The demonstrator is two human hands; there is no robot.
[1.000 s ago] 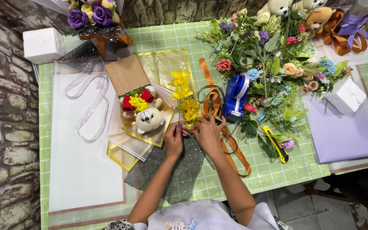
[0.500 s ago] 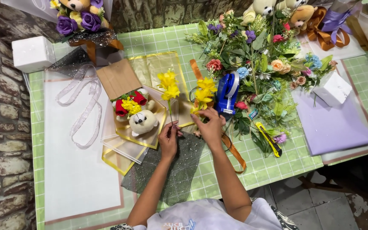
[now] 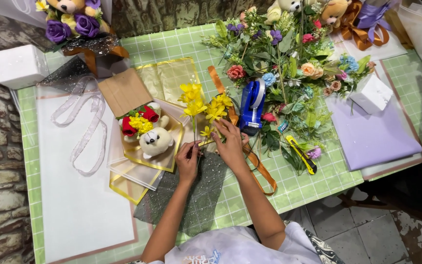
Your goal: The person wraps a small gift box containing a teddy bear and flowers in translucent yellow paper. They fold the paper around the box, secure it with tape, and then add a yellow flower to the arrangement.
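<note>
Hands arranging yellow flowers (image 3: 202, 104) on a green checked table (image 3: 318, 171).
Left hand (image 3: 187, 159) is pinching the stems; right hand (image 3: 229, 143) is gripping them, beside a blue tape dispenser (image 3: 252, 105).

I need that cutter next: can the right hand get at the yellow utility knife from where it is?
Probably yes: the right hand rests on the yellow flower stems, and the yellow utility knife lies uncovered on the table nearby, beside loose greenery.

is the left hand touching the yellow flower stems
Touching. The head view shows the left hand with its fingers pinched on the thin green stems of the yellow artificial flowers, no gap visible, above the dark glittery mesh sheet.
</note>
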